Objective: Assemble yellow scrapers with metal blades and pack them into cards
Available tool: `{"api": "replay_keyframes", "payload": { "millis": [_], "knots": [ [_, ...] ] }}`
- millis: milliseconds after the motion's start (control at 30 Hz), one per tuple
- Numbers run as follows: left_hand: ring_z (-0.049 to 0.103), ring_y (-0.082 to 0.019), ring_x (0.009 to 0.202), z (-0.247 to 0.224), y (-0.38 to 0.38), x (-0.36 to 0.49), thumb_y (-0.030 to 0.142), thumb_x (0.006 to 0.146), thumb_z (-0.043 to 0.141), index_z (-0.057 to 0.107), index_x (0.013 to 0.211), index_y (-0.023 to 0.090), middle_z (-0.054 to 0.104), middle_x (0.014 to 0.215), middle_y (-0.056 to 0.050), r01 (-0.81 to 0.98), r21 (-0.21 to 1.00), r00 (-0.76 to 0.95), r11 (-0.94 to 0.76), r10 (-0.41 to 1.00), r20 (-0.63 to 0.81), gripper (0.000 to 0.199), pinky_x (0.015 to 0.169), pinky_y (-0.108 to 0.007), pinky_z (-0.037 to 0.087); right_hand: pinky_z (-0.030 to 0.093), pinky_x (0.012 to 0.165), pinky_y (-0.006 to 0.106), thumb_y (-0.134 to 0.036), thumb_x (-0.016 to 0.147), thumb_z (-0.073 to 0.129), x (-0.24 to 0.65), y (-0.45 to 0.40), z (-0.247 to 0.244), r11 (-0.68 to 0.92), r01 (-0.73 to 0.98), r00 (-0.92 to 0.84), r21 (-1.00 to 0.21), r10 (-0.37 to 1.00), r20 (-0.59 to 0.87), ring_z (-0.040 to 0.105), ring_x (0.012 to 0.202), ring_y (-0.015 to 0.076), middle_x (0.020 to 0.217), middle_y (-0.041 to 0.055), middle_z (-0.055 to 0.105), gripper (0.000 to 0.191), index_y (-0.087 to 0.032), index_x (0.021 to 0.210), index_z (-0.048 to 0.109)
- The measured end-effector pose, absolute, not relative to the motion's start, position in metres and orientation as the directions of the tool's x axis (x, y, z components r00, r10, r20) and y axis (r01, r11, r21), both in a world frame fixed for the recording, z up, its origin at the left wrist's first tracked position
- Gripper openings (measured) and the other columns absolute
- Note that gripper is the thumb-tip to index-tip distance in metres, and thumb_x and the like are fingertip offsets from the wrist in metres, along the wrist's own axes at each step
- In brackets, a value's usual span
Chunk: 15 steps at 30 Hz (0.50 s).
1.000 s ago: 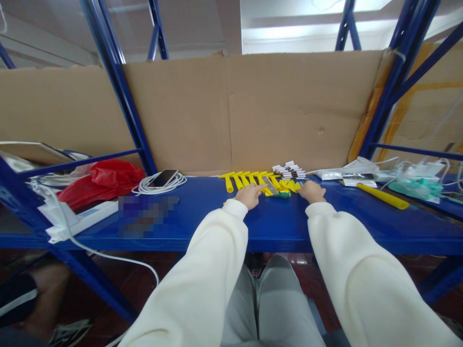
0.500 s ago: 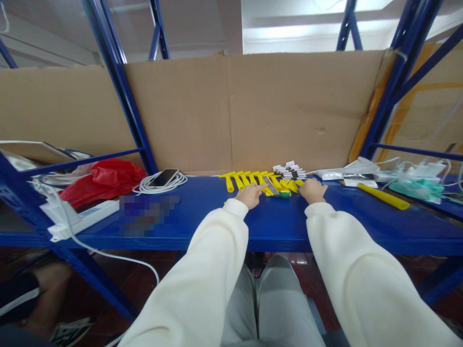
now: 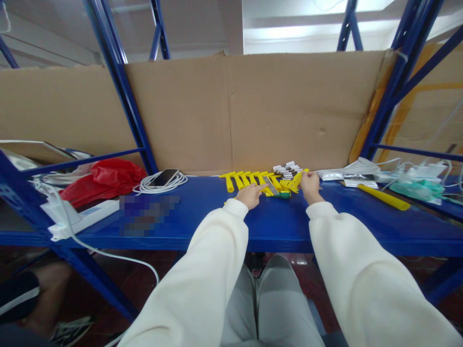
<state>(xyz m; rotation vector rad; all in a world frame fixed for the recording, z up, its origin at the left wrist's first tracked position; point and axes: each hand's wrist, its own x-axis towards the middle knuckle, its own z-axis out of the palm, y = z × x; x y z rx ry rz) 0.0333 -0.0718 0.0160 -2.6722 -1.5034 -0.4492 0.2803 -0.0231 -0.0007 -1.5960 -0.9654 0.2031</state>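
Note:
My left hand (image 3: 249,196) rests low at the front of a row of yellow T-shaped scrapers (image 3: 251,178), its index finger stretched out. Slim yellow bits show beside its wrist and fingertips; most of what it grips is hidden. My right hand (image 3: 311,185) is closed at the right end of the row, pinching the edge of a yellow plastic piece (image 3: 297,181) that stands tilted up. Between the hands lies a putty knife (image 3: 284,194) with a green and yellow handle. Several small white pieces with dark ends (image 3: 289,169) are stacked behind.
On the blue shelf (image 3: 210,221), a phone (image 3: 164,177) lies on a coiled white cable (image 3: 144,185). Left are a red bag (image 3: 108,179) and a white power strip (image 3: 90,214). A yellow tube (image 3: 385,197) and plastic packets (image 3: 361,177) lie right. Cardboard (image 3: 231,111) stands behind.
My right hand has risen slightly and turned more upright. The yellow piece at its fingers has tipped up from lying low. My left hand has stayed in place.

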Motion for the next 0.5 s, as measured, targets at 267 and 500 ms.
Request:
{"api": "replay_keyframes", "payload": {
  "millis": [267,500],
  "knots": [
    [0.065,-0.022,0.124,0.015,-0.071,0.034,0.024,0.104,0.044,0.050,0.154,0.036,0.066,0.136,-0.007,0.840,0.119,0.482,-0.529,0.830,0.280,0.052,0.104,-0.032,0.049,0.062,0.059,0.034,-0.010,0.089,0.054,0.258,-0.040,0.013,-0.030,0.008,0.385,-1.000,0.923,-0.025,0.073,0.069,0.0226,0.072,0.0068,0.070,0.021,-0.016,0.107,0.062],
    [0.063,-0.022,0.128,0.015,-0.071,0.035,0.023,0.104,0.044,0.048,0.155,0.034,0.065,0.140,-0.007,0.846,0.120,0.475,-0.520,0.836,0.274,0.053,0.105,-0.032,0.049,0.064,0.063,0.031,-0.018,0.088,0.069,0.244,-0.053,0.027,0.043,-0.113,0.231,-0.993,0.973,0.016,0.073,0.074,0.0211,0.078,0.0080,0.074,0.011,-0.016,0.098,0.067]
  ]
}}
